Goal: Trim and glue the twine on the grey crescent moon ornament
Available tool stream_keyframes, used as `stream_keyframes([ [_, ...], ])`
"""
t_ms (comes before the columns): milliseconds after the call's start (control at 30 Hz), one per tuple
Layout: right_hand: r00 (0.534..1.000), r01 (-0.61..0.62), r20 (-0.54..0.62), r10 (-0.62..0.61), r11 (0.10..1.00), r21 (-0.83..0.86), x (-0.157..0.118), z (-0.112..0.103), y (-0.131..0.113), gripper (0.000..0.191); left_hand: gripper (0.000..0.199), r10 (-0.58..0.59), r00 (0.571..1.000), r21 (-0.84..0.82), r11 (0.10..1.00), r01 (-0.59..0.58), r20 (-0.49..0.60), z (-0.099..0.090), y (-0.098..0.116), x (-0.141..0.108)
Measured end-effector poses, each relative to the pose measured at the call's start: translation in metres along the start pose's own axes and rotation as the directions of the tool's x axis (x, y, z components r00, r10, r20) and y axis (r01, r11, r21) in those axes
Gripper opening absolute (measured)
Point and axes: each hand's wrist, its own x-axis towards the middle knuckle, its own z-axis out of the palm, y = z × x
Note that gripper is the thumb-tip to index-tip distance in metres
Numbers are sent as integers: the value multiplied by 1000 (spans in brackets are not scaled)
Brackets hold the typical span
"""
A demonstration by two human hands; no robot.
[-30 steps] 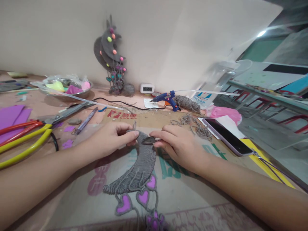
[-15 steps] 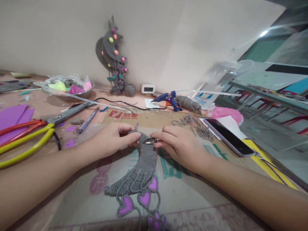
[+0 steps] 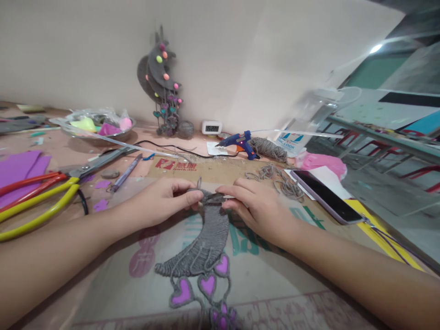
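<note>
A grey yarn-wrapped crescent moon [image 3: 209,233] lies on the cardboard, its upper tip towards the wall. My left hand [image 3: 170,199] pinches that upper end between thumb and fingers, close to a small yarn loop [image 3: 199,182]. Held in my right hand [image 3: 254,206] is a small pointed metal tool [image 3: 216,198], laid across the yarn near the tip; whether it is tweezers or a blade I cannot tell. From the crescent's lower edge hang yarn-edged purple hearts [image 3: 208,285] and a purple flower [image 3: 223,317], partly cut off below.
Red-and-yellow-handled shears [image 3: 68,176], a pen [image 3: 126,173] and purple foam sheets [image 3: 20,169] lie left. A blue glue gun [image 3: 242,143], grey yarn [image 3: 268,149] and a clock [image 3: 211,128] stand behind. At right is a phone [image 3: 326,196]. A finished-looking moon hanging [image 3: 160,68] is on the wall.
The crescent has shifted slightly right and turned a little more upright, with my left hand moving along. The metal tool's tip now sits nearer the upper end, lying flatter across the yarn.
</note>
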Motion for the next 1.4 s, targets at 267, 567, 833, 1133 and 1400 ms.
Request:
stream_keyframes([
  [267,1000,2,-11,-3,999,-37,0,0,2,31,30,52,999,-16,998,-52,1,0,0,0],
  [567,1000,-8,12,8,999,-49,1,-1,1,33,32,54,999,15,998,-54,6,0,1,0],
  [833,1000,-3,20,4,999,-50,1,-1,1,32,30,67,997,-24,997,-67,29,0,1,0],
  [1133,998,-19,62,20,1000,-15,2,-3,-1,33,31,74,997,-21,997,-73,25,0,-1,0],
  [1400,961,-226,-103,258,941,250,-1,4,10,26,32,24,1000,-52,998,-24,-7,0,1,-1],
])
